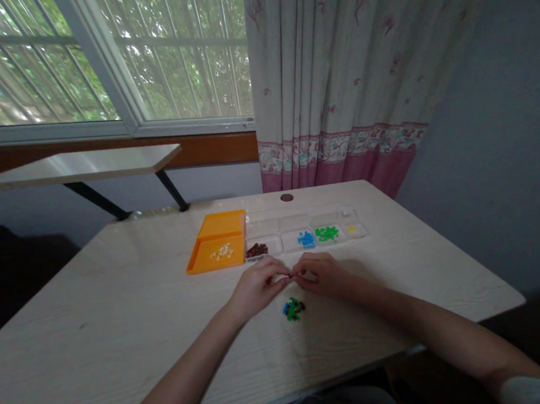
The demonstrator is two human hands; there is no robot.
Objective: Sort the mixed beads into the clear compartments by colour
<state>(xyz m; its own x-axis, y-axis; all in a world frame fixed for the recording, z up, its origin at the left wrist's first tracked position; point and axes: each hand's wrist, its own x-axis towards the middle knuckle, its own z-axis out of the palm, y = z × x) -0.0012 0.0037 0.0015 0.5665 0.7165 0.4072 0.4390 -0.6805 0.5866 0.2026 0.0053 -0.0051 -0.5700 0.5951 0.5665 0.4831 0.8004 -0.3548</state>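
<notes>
My left hand [258, 286] and my right hand [321, 274] meet fingertip to fingertip over the pale wooden table [121, 346]. Both are pinched closed on something too small to make out. Just below them lies a small pile of green, blue and dark beads [293, 308]. Beyond my hands stands a clear compartment box [273, 227] with brown beads [256, 249], blue beads [307, 239], green beads [327, 233] and yellow beads [351, 229]. Left of it sits an orange tray [216, 243] with a few white beads [222, 252].
A round cable hole [287, 197] sits near the table's far edge. Behind are a window [91, 60], a flowered curtain [343, 72] and a white shelf [73, 166] on black brackets. The table's right edge runs beside a grey wall.
</notes>
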